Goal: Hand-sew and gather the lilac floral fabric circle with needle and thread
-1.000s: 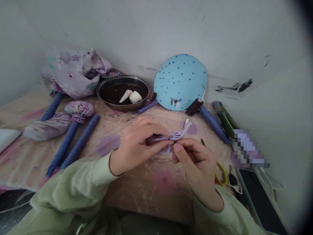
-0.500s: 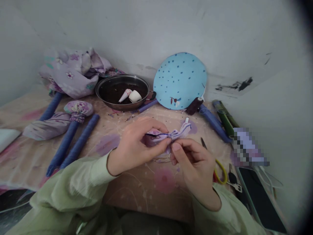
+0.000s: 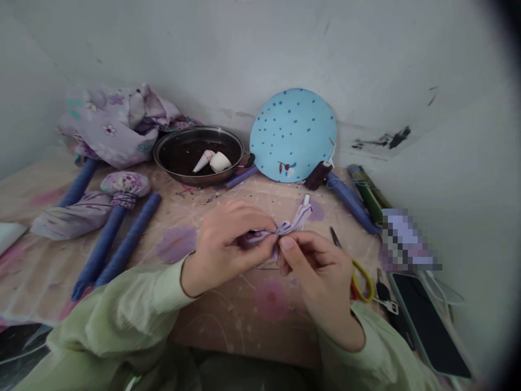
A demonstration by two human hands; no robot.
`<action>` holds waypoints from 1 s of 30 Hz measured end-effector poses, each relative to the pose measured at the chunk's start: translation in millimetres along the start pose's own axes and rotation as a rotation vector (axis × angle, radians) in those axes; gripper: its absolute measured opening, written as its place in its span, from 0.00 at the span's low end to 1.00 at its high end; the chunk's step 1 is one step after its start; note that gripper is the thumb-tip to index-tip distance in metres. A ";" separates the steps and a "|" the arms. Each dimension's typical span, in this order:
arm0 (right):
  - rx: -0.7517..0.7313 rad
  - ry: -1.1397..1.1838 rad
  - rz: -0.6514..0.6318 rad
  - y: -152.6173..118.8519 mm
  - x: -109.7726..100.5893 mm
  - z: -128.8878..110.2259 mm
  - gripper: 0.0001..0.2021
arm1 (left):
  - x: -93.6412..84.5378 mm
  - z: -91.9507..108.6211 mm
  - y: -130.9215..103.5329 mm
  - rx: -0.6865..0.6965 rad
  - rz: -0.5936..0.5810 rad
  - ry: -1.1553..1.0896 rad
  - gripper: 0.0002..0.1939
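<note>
Left hand [image 3: 228, 244] pinches lilac cloth [image 3: 300, 217]; right hand [image 3: 319, 277], at four o'clock, touches it, its hold unclear. Slackening fingers could let the folds spread.

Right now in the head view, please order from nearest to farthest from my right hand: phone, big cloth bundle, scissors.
1. Scissors: beside your right hand, partly hidden.
2. Phone: farther right.
3. Big cloth bundle: back left, near the wall.
</note>
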State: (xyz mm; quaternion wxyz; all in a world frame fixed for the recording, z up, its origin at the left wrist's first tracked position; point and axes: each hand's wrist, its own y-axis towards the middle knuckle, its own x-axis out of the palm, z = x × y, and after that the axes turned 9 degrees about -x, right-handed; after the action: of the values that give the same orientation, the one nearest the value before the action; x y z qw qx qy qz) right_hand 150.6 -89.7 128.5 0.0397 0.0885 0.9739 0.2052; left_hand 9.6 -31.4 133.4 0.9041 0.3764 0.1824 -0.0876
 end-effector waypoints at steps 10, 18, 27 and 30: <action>0.082 0.016 -0.028 5.2 -1.9 -0.5 0.05 | -0.9 -1.3 2.4 0.028 0.012 0.056 0.02; 0.102 0.062 -0.031 6.8 -2.2 0.5 0.06 | -1.1 -3.3 2.1 0.040 0.002 0.088 0.02; 0.094 0.014 -0.020 5.4 -2.1 3.1 0.07 | 2.4 -7.0 1.8 0.064 -0.034 0.062 0.03; -0.018 -0.117 -0.051 9.2 -6.9 4.9 0.05 | 1.6 -9.8 3.0 0.069 -0.021 0.052 0.04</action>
State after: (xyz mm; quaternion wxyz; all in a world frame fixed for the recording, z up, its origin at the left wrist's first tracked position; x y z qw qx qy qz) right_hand 159.3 -80.8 128.0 0.1023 0.0752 0.9700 0.2075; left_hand 9.4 -22.4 128.3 0.8846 0.4077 0.2065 -0.0934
